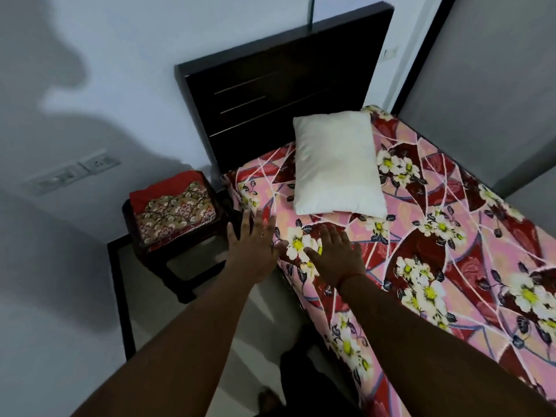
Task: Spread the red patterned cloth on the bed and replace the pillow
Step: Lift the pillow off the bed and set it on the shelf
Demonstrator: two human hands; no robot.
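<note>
Here we see the red patterned cloth (436,251) lying spread over the bed (301,296), covering the mattress from the dark headboard (285,85) down to the lower right edge of the view and hanging over the near side. The white pillow (337,167) lies on top of the cloth at the head end, just in front of the headboard.

Our left hand (252,251) reaches out at the near corner of the bed, its fingers (243,224) straight and spread, holding nothing; we cannot tell whether it touches the cloth. Our right hand (337,257) lies flat on the cloth just below the pillow, fingers (328,233) straight and slightly spread, with a thin red thread (349,278) round the wrist.

Beside the bed, to the left, stands a small dark table (168,260) carrying a folded red and gold cloth (174,206). Wall sockets (75,173) sit above it.
</note>
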